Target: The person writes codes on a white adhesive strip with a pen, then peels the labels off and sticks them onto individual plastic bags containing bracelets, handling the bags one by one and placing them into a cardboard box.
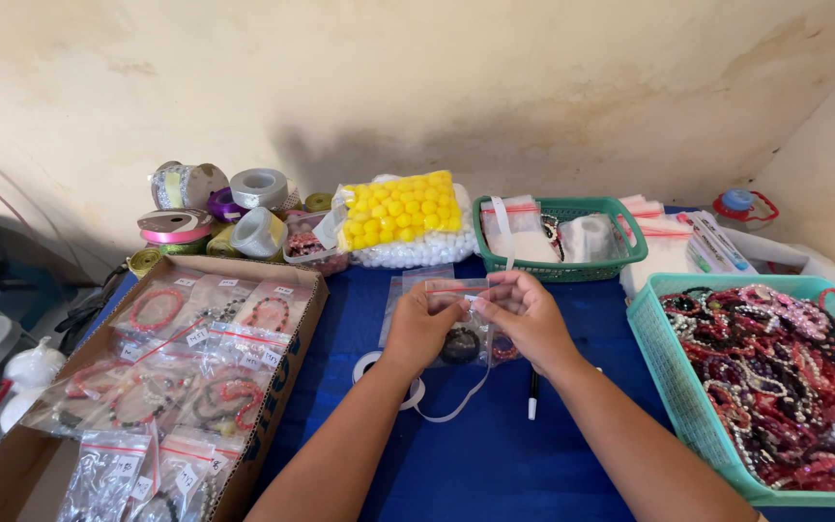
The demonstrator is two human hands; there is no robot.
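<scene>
Left hand (420,327) and right hand (524,314) pinching top of small clear bag (458,324) (dark bracelet (459,345) inside), fingers clenched on zip edge for alignment.

The box (273,387) and right basket (674,377) run off the bottom and right edges. Fingers (500,300) cover part of the bag (461,324); its dark contents are too small to tell. Tags on the bagged bracelets (195,377) are unreadable.

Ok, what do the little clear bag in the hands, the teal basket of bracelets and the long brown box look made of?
Small clear bag: thin glossy plastic film, see-through, with a red strip along its top. Teal basket: moulded plastic by its look, with lattice walls. Long brown box: matte corrugated cardboard, probably, with folded flaps. Both hands, left and right, pinch the bag's top.
</scene>
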